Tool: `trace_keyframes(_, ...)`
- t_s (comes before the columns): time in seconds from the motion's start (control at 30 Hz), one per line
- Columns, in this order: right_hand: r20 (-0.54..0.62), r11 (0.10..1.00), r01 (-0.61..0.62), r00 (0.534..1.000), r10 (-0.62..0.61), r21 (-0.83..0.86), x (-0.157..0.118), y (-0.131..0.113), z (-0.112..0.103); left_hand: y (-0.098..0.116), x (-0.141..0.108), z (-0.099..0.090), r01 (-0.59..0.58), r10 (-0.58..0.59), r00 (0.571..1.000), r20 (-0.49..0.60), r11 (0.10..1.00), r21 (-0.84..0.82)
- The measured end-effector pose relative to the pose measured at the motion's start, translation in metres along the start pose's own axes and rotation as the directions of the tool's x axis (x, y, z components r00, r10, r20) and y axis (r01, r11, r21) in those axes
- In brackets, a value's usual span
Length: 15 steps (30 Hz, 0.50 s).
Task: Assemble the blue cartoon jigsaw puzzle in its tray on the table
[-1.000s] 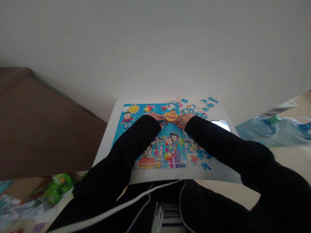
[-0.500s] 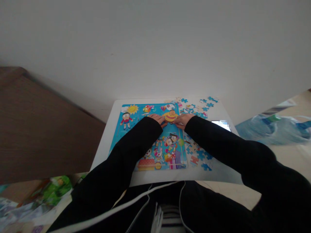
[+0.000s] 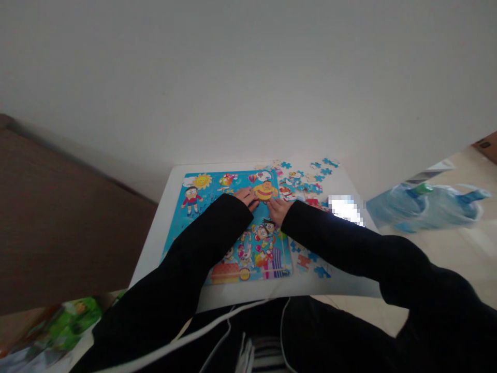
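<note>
A jigsaw puzzle board with blue background and cartoon figures lies on the white table. My left hand rests on the board's middle, fingers stretched out beside a figure in a yellow shirt. Just below that figure, my right hand lies with its fingertips on the board, fingers extended. No piece shows clearly in either hand. Loose puzzle pieces lie to the right of the board, some partly under my right sleeve.
A phone with a bright, blurred screen lies on the table's right side. The white table stands against a wall. Large plastic-wrapped water bottles are on the floor at right. A brown wooden panel rises at left, with a green bag below.
My right hand has shifted down from beside the yellow-shirted figure to below it, its fingers now flatter. My left hand stays near the same spot. The whole view has moved slightly.
</note>
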State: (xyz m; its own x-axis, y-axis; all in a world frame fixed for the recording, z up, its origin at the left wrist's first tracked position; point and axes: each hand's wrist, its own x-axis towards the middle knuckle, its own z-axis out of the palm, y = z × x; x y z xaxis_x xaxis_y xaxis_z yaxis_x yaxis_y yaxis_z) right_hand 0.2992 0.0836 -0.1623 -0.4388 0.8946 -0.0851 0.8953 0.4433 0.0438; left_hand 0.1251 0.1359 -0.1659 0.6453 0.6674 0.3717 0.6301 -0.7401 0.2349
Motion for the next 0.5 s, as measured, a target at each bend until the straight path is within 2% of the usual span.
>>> trace_keyframes(0.1,-0.03,0.998,0.052,0.998,-0.053,-0.029,-0.01,-0.003,-0.008,0.005,0.01,-0.003,0.005,-0.01,0.997,0.072,0.998,0.069)
trace_keyframes(0.2,-0.059,0.993,0.117,0.991,-0.117,-0.014,-0.031,-0.008,-0.026,0.008,0.025,-0.003,-0.038,0.02,0.993,0.118,0.988,0.149)
trace_keyframes(0.3,-0.055,0.99,0.14,0.989,-0.138,0.019,-0.051,-0.005,-0.047,0.003,0.04,0.004,-0.059,0.046,0.992,0.119,0.992,0.111)
trace_keyframes(0.4,-0.026,0.996,0.066,0.998,-0.065,0.057,-0.061,0.02,-0.06,-0.004,0.049,0.017,-0.059,0.055,0.992,0.118,0.998,0.029)
trace_keyframes(0.5,0.039,0.993,-0.09,0.995,0.088,0.079,-0.063,0.064,-0.066,-0.009,0.048,0.029,-0.051,0.054,0.995,0.085,0.998,-0.034)
